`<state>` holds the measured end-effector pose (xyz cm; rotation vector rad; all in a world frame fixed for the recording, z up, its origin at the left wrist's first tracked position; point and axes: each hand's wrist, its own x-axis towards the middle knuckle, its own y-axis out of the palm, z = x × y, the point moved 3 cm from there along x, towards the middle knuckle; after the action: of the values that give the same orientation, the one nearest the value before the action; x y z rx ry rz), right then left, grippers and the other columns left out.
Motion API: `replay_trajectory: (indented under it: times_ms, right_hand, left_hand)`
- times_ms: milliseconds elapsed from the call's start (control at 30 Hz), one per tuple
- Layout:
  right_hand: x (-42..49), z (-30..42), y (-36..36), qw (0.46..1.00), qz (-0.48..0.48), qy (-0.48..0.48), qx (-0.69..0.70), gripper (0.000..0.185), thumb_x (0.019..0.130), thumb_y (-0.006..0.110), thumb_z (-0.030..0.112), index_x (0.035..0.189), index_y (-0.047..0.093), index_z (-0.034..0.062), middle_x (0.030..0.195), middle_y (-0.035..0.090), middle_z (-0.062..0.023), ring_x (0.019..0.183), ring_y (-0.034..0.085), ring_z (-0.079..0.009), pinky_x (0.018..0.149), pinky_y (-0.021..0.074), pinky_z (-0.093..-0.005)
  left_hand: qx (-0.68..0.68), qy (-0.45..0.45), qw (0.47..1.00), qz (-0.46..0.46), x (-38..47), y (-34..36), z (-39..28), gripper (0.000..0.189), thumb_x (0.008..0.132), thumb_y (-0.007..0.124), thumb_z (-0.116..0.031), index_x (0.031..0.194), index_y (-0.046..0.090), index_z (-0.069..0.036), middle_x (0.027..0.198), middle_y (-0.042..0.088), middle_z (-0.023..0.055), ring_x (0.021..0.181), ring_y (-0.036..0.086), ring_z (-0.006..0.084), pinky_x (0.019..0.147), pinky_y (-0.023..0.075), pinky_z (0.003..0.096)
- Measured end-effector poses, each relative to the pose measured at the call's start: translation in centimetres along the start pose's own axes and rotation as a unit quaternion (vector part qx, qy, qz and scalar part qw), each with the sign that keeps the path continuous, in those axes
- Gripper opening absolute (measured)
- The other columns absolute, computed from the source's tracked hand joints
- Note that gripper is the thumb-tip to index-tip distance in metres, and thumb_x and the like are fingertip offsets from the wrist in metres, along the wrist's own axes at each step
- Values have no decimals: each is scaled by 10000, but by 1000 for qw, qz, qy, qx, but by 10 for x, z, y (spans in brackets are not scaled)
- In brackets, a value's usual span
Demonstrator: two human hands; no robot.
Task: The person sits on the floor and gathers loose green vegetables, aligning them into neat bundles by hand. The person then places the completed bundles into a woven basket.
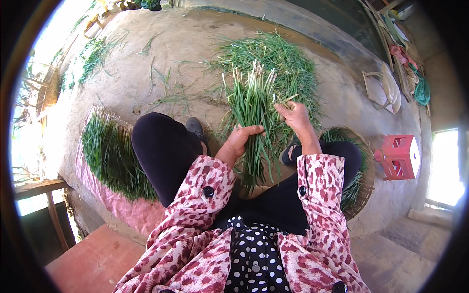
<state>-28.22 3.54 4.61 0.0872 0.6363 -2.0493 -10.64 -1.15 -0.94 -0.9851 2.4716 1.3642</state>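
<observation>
My left hand [240, 141] is closed around a bunch of long green leafy stalks [249, 106], its pale root ends pointing away from me and its leaf tips hanging towards my lap. My right hand [293, 115] is just right of the bunch, thumb and fingers pinched on a few thin pale stalk pieces [292, 98]. Beyond both hands a loose heap of green leaves [271, 51] lies on the floor. To the left, a dense row of similar stalks [113, 157] rests on a pink cloth [128, 216], pale ends facing away from me.
A woven basket [367, 183] holding greens stands beside my right knee. Farther right is a red plastic stool [399, 157]. Sandals or similar flat items [384, 88] lie near the right wall. Scattered leaves [89, 58] lie at the far left of the earthen-looking floor [176, 40].
</observation>
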Motion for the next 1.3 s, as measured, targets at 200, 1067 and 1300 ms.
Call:
replay_trajectory:
  times_ms: [200, 1067, 1300]
  right_hand:
    - [-1, -2, -33, 992, -17, 29, 125, 249, 836, 694, 270, 836, 642, 26, 669, 599, -4, 482, 420, -37, 408, 321, -179]
    - [3, 10, -51, 979, -168, -94, 73, 263, 905, 585, 317, 954, 630, 62, 791, 610, -40, 732, 537, -118, 640, 419, -290]
    - [-8, 20, -84, 939, -166, -93, 288, 243, 909, 589, 307, 905, 484, 89, 616, 442, 35, 493, 423, -71, 454, 440, -243]
  left_hand:
    - [10, -2, 1000, 7, 5, -7, -1, 215, 753, 584, 1, 968, 587, 6, 777, 623, 79, 651, 619, 173, 615, 555, 303]
    - [-44, 6, 998, 42, -7, -1, -6, 230, 754, 601, 6, 983, 601, -9, 799, 642, 70, 661, 623, 175, 637, 547, 300]
    - [-65, -30, 987, 145, -11, 3, -5, 458, 742, 591, -50, 1189, 530, 33, 1002, 636, 109, 821, 632, 186, 708, 556, 323]
